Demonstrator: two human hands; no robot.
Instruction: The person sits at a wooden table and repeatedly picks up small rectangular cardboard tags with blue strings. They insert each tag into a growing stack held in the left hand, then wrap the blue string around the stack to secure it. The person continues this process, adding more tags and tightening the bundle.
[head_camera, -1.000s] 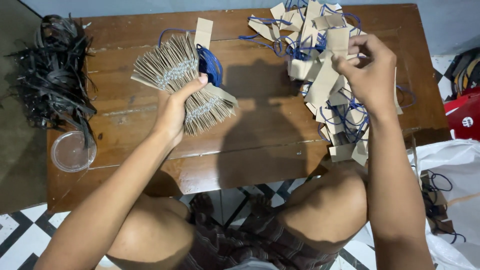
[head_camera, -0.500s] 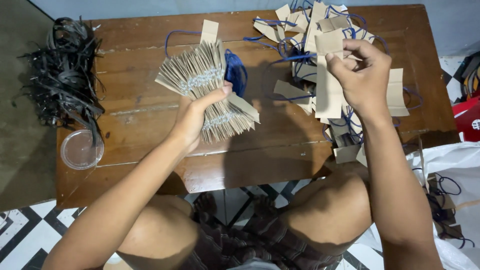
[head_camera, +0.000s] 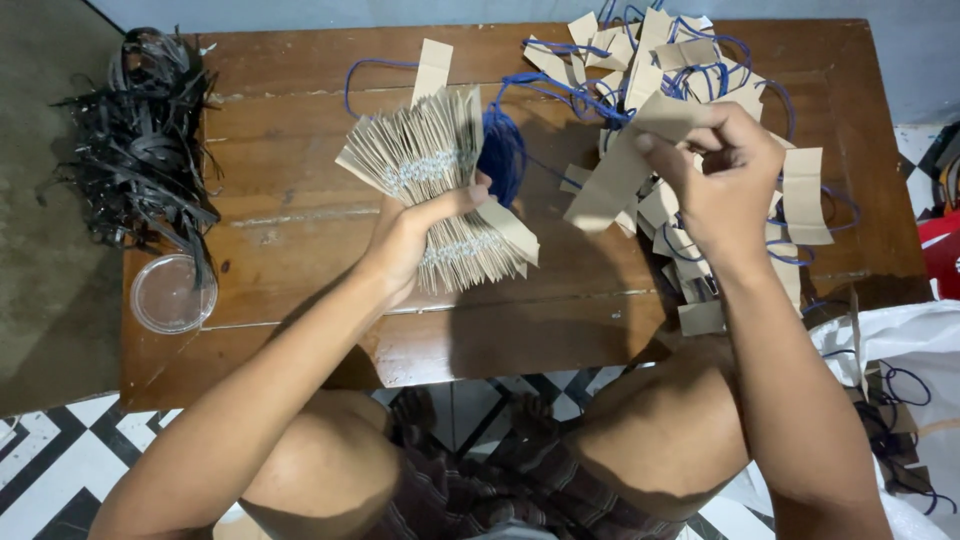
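The left hand (head_camera: 410, 235) clamps a fanned stack of brown paper strips (head_camera: 440, 200); the right hand (head_camera: 725, 180) pinches one brown paper strip with blue cord (head_camera: 625, 165). A clear round plastic lid (head_camera: 172, 293) sits at the wooden table's (head_camera: 300, 220) near-left edge.

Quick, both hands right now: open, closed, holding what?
Left hand: closed on the fanned stack of brown card strips.
Right hand: closed on a single brown card strip, lifted above the wooden table.

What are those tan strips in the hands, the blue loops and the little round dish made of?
The tan strips look like matte kraft paper or thin card: flat, creased, dull brown. The blue loops seem to be thin cord, bending limply. The round dish looks like clear plastic, since the wooden table shows through it.
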